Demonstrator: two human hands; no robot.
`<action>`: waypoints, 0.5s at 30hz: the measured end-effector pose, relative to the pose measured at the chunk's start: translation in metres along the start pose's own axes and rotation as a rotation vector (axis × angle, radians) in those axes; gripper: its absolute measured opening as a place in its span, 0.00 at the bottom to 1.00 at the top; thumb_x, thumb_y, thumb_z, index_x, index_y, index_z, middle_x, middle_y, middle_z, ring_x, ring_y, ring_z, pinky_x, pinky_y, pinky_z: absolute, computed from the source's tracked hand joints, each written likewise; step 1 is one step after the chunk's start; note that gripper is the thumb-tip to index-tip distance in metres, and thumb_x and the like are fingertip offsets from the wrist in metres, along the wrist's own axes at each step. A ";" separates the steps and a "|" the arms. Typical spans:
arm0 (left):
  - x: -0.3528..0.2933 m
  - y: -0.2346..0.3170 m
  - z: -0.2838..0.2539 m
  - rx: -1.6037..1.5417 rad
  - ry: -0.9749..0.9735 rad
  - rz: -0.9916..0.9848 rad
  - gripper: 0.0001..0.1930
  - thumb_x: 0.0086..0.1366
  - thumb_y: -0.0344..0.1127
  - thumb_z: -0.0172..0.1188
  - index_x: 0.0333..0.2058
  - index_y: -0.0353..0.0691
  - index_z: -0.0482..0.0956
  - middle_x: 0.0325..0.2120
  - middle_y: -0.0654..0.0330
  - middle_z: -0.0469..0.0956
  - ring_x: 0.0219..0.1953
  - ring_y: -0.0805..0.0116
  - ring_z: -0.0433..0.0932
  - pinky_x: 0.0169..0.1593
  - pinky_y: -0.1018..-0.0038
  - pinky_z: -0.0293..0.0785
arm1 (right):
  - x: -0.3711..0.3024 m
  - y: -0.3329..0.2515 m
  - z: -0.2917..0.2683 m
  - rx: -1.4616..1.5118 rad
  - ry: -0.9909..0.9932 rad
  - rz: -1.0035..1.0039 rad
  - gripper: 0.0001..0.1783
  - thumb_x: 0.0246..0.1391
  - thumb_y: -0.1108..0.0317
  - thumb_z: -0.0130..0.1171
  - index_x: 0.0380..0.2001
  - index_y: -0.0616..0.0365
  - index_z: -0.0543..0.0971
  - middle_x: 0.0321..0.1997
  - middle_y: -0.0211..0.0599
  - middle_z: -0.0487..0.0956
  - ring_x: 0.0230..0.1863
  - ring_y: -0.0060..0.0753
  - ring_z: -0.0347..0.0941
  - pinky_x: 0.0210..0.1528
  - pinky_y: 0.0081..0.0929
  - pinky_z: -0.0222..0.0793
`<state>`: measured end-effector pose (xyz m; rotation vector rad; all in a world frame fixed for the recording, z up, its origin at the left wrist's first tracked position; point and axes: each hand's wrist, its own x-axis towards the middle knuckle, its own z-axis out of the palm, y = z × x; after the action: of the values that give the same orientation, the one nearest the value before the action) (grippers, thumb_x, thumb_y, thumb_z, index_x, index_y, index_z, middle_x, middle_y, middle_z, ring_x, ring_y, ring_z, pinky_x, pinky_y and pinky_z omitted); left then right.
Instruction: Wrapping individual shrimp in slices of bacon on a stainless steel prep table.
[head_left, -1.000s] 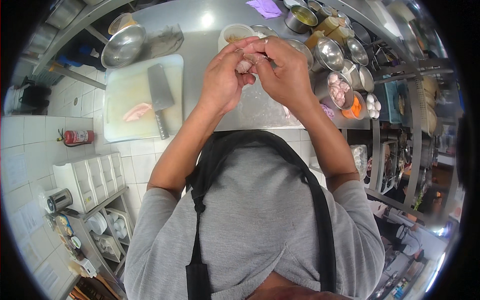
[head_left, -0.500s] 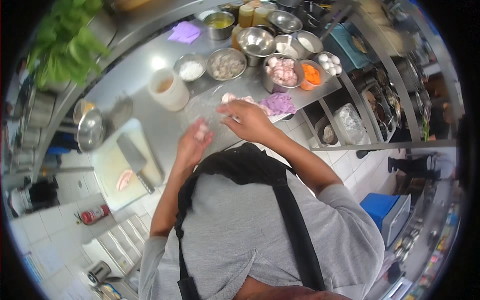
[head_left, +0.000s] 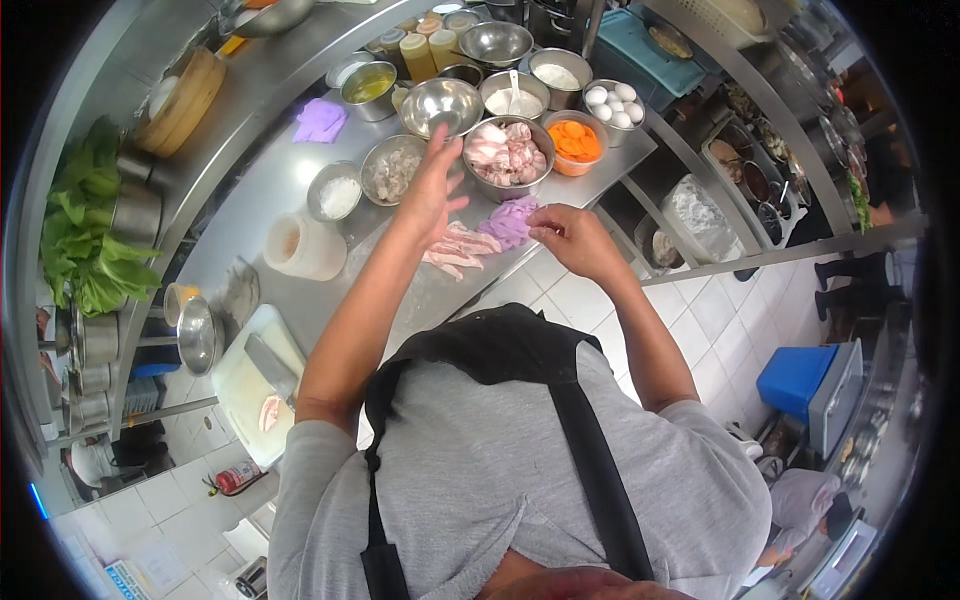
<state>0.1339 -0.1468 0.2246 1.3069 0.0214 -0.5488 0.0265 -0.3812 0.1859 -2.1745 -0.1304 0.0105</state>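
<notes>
My left hand (head_left: 430, 197) reaches over the steel table with its fingers apart, holding nothing visible. Just beyond it is a steel pot (head_left: 508, 190) heaped with pale pink raw meat pieces (head_left: 508, 152). My right hand (head_left: 577, 240) is closed, with fingertips bent together at the right edge of a crumpled purple cloth (head_left: 509, 222). What those fingers hold, if anything, I cannot make out. Between my hands, thin strips of raw meat (head_left: 462, 250) lie flat on the table, beside the cloth.
Beyond the pot stand a tub of orange slices (head_left: 577, 143), a bowl of eggs (head_left: 614, 104) and an empty steel bowl (head_left: 440, 107). On the left are a white tub (head_left: 305, 247) and a cutting board (head_left: 254, 400) with a cleaver (head_left: 270, 367). A second purple cloth (head_left: 320, 121) lies farther back.
My left hand has moved forward and right to the pot; the pale piece it held is out of it. My right hand has moved right, from the meat strips to the purple cloth. The view has shifted.
</notes>
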 end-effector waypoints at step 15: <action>-0.230 -0.025 -0.245 -0.340 1.173 0.356 0.34 0.75 0.46 0.53 0.74 0.46 0.55 0.73 0.47 0.55 0.65 0.44 0.71 0.66 0.52 0.67 | 0.083 0.087 0.044 -0.014 -0.279 -0.230 0.10 0.60 0.66 0.63 0.38 0.63 0.84 0.33 0.45 0.83 0.33 0.39 0.80 0.39 0.34 0.74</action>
<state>-0.0060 0.1592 0.2059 1.0996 0.7979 0.5562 0.1139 -0.3864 0.0928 -2.1502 -0.5395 0.1828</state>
